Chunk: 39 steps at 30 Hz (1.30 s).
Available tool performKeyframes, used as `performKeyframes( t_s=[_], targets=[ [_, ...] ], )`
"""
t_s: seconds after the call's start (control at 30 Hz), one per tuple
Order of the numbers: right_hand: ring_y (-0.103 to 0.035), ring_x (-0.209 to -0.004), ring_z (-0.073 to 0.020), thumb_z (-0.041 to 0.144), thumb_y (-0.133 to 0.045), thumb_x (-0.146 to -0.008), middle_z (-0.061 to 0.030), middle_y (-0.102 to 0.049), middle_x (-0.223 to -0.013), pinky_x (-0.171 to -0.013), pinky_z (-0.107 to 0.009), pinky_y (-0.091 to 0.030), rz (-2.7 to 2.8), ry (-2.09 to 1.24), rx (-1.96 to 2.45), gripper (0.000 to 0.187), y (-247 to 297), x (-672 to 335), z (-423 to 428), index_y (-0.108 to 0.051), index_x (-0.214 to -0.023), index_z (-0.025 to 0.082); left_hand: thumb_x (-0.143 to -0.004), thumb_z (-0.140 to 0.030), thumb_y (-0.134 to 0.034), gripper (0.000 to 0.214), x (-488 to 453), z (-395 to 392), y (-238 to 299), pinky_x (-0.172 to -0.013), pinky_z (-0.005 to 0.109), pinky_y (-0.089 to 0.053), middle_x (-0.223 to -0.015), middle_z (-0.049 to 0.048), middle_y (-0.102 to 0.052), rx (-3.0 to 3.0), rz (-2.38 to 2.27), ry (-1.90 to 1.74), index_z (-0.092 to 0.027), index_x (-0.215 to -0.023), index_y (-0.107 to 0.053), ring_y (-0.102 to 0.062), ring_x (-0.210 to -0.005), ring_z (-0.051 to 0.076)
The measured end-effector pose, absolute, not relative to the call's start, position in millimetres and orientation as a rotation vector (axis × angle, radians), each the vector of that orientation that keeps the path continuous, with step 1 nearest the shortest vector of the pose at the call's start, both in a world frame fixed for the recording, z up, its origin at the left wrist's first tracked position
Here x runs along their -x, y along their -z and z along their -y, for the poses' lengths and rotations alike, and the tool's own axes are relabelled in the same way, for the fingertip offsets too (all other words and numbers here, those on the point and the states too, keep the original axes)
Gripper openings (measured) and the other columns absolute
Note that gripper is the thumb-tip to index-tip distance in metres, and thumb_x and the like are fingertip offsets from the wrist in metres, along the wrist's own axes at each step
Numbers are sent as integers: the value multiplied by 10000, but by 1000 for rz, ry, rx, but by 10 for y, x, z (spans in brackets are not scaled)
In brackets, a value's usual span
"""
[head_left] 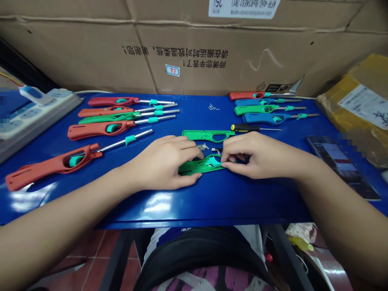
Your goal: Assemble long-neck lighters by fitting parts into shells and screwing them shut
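Observation:
A green lighter casing half lies with its inner side up on the table in front of me. My left hand grips its left end between thumb and fingers. A teal trigger sits in the casing's right part. My right hand is closed in a pinch at that right end, by the trigger; its fingertips partly hide what they hold. Just behind lie a small metal-and-clear part and a small black part with a white tip. The other green casing half lies farther back.
Several assembled lighters, among them a red-orange one, lie at left; more, including a blue one, lie back right. A screwdriver, phone, power strip and yellow-taped parcel surround the work. A cardboard box blocks the back.

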State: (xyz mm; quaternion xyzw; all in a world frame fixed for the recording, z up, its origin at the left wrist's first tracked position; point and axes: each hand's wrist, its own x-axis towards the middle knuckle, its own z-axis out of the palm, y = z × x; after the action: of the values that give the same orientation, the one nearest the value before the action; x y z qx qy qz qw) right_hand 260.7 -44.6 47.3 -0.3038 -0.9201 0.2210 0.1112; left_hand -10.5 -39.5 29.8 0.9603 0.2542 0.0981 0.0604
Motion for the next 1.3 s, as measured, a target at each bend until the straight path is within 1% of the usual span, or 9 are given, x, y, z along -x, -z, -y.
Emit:
performKeyframes(
  t_s=[0.23, 0.43, 0.7, 1.0, 1.3],
  targets=[
    [-546, -687, -137, 125, -590, -864, -10, -641, -759, -637, -266, -356, 2764, -576, 883, 143, -468, -2576, 448, -705, -802, 181, -943, -432, -633, 300, 109, 392, -294, -791, 351, -466, -1028, 45, -729, -2907, -756, -321, -194, -1117, -685, -669, -879, 219],
    [-560, -696, -151, 169, -558, -916, -21, -652, -765, -624, -280, -346, 2822, -473, 884, 187, -485, -2549, 477, -692, -788, 188, -945, -431, -629, 301, 110, 386, -296, -802, 352, -476, -1027, 53, -728, -2889, -756, -319, -187, -1114, -680, -670, -889, 223],
    [-617, -751, -173, 174, -548, -955, -33, -694, -800, -656, -303, -369, 2854, -385, 854, 213, -492, -2558, 484, -726, -838, 182, -944, -419, -640, 296, 101, 373, -287, -787, 329, -479, -1015, 56, -723, -2857, -752, -330, -178, -1112, -678, -675, -893, 221],
    [-644, -761, -167, 183, -543, -968, -31, -726, -833, -652, -297, -386, 2872, -446, 860, 248, -523, -2575, 493, -753, -837, 197, -954, -408, -631, 269, 109, 371, -284, -788, 323, -488, -990, 50, -713, -2808, -729, -348, -178, -1087, -675, -670, -897, 213],
    [-633, -764, -171, 191, -539, -966, -36, -725, -829, -660, -293, -395, 2850, -378, 814, 231, -505, -2584, 483, -743, -860, 197, -953, -409, -633, 269, 105, 371, -289, -795, 325, -504, -1024, 58, -727, -2834, -742, -341, -181, -1085, -684, -684, -912, 215]
  ],
)
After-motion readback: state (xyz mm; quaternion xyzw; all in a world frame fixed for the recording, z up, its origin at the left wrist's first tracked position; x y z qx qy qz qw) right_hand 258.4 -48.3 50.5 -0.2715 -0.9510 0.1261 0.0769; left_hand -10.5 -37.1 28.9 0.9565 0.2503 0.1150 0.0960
